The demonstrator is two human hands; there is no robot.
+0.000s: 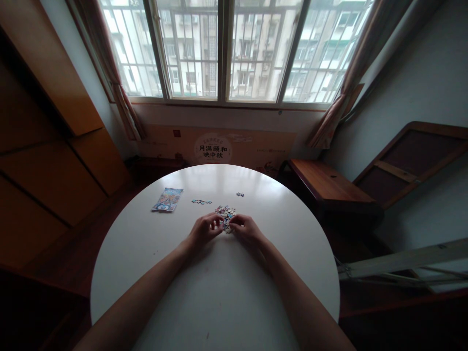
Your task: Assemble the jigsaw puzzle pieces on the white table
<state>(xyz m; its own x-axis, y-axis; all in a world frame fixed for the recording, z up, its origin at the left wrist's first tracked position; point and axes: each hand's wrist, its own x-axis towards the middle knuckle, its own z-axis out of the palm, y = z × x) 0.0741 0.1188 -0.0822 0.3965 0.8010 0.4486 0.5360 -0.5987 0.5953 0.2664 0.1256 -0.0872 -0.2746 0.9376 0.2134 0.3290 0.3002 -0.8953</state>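
Observation:
A pile of small jigsaw puzzle pieces in mixed colours lies near the middle of the white round table. At the pile's left edge is my left hand, its fingers curled in toward the thumb. My right hand meets the pile from the right, fingers bent and pressed together. Whatever is between the fingertips of either hand is too small to make out. Beyond the pile, a strip of puzzle pieces lies to the left, and a smaller cluster of pieces lies to the right.
A colourful printed picture sheet rests on the table's left side. Past the table stand a wooden bench at the right and orange cabinets at the left. A barred window with curtains fills the far wall.

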